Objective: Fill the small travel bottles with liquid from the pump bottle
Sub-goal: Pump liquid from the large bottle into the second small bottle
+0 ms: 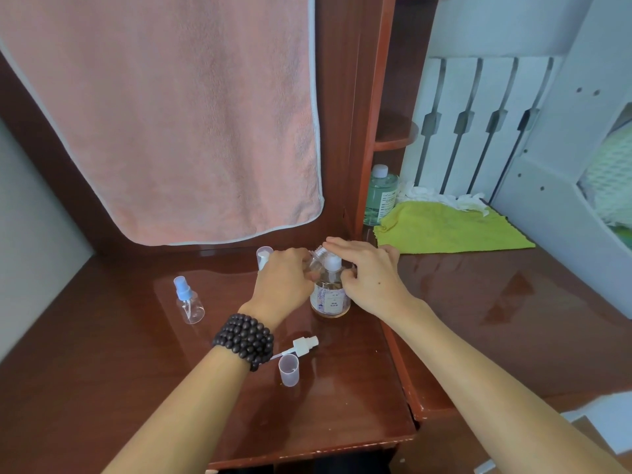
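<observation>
1. Head view: both hands meet over the pump bottle [330,295], which stands upright on the worktop [342,388] near its back edge, amber liquid visible in its lower part.
2. Left hand [284,282], beaded bracelet [244,340] at the wrist, has its fingers curled round a small clear travel bottle [316,258], held tilted with its mouth close to the pump's white head.
3. Right hand [367,278] lies over the pump top, fingers fairly straight and pressing down; the thumb sits beside the neck.
4. Whether liquid is flowing cannot be told; the nozzle is hidden by fingers.
5. Other pieces: a capped spray bottle [189,301] stands well to the left, apparently empty; another small bottle [264,256] stands behind the left hand; a loose spray head [301,345] and clear cap [289,370] lie nearer the person.
6. Judgement on doing the step well: keep the travel bottle's mouth directly under the spout, touching it, and press slowly in short strokes.
7. Steady the pump bottle's base so it does not slide on the glossy surface.
8. Stop short of the neck, leaving room for the spray head's tube.
</observation>
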`<move>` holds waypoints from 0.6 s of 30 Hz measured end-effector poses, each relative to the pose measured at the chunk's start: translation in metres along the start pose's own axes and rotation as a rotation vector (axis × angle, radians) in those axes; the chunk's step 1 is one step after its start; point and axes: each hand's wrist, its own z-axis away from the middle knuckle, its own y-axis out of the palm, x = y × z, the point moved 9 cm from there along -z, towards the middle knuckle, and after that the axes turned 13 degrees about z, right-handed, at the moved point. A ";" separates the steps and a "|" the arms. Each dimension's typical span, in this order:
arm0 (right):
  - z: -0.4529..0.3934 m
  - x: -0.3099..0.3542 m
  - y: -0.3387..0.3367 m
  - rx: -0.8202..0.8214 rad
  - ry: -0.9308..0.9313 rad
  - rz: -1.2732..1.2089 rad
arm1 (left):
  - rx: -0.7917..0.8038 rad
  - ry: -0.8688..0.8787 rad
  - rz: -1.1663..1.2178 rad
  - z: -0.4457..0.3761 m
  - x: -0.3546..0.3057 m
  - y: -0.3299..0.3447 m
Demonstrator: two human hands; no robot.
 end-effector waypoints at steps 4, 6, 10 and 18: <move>0.003 0.000 0.004 0.012 0.001 0.004 | 0.007 -0.009 -0.012 0.001 0.001 0.002; 0.002 0.002 0.002 0.028 -0.003 -0.010 | 0.000 -0.004 0.011 0.003 0.000 -0.001; -0.001 0.006 -0.006 0.050 -0.035 0.002 | -0.035 0.016 0.037 0.001 -0.006 -0.009; -0.005 0.003 -0.007 0.063 -0.028 0.053 | -0.036 0.015 -0.001 -0.001 -0.003 -0.006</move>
